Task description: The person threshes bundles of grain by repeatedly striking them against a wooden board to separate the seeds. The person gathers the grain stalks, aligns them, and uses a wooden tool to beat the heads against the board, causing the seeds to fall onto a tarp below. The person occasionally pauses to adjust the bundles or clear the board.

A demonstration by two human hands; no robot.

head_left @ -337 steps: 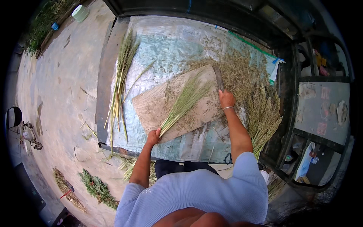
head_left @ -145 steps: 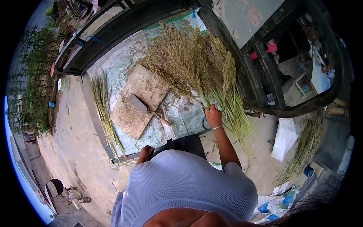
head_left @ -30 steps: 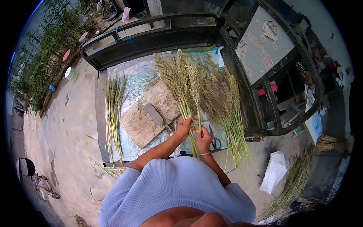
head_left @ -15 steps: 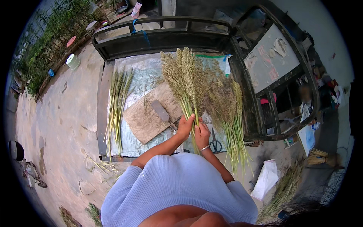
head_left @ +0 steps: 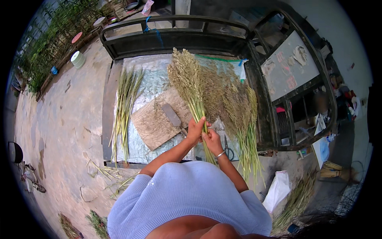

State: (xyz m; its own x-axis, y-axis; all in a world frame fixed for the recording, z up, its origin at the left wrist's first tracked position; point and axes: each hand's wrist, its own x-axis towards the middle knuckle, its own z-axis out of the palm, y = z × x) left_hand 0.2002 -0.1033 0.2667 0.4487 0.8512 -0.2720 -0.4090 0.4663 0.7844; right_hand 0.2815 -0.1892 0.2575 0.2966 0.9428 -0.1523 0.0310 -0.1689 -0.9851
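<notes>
A bunch of pale-headed grain stalks (head_left: 185, 75), like sorghum or broomcorn, leans slightly left in front of me. My left hand (head_left: 195, 129) is closed round its stems. Just below and to the right, my right hand (head_left: 213, 142), with a bracelet at the wrist, grips the lower stems. Beneath the bunch lies a brown board (head_left: 153, 123), with a broad-bladed knife (head_left: 171, 114) on it; its handle end is partly hidden near my left hand. Dark scissors (head_left: 228, 151) rest right of my right wrist. More seed-headed stalks (head_left: 242, 119) are heaped to the right.
A row of thinner stalks (head_left: 126, 107) lies along the left of the sheet-covered platform (head_left: 153, 63). Black metal rails (head_left: 179, 38) border its far side, and a frame with a pale panel (head_left: 290, 63) stands right. A white sack (head_left: 277, 191) sits on the ground, lower right.
The seed heads, partly spread into two clumps before, now lie together in one narrower bunch. Both hands remain on the stems. The whole view has shifted slightly.
</notes>
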